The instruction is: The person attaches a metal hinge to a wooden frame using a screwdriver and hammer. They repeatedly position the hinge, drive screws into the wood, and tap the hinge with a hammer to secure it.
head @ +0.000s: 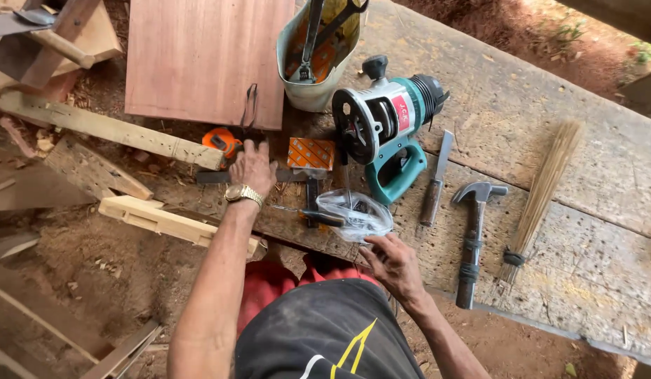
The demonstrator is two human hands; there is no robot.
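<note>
- Reaching: left hand [252, 167] flat on dark metal bar [220, 177] beside orange tape measure [222, 140], fingers extended, pinning it
- right hand [394, 265] spread, fingertips touching clear plastic bag [355, 213] at bench edge [550, 309]; router [385, 123] parked behind

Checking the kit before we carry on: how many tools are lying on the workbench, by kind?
Electric router: 1
Claw hammer: 1
Chisel: 1
Screwdriver: 1
Tape measure: 1
Straw broom: 1
Total: 6
Tools inside the metal container are not counted; they overlap too much to tell.
</note>
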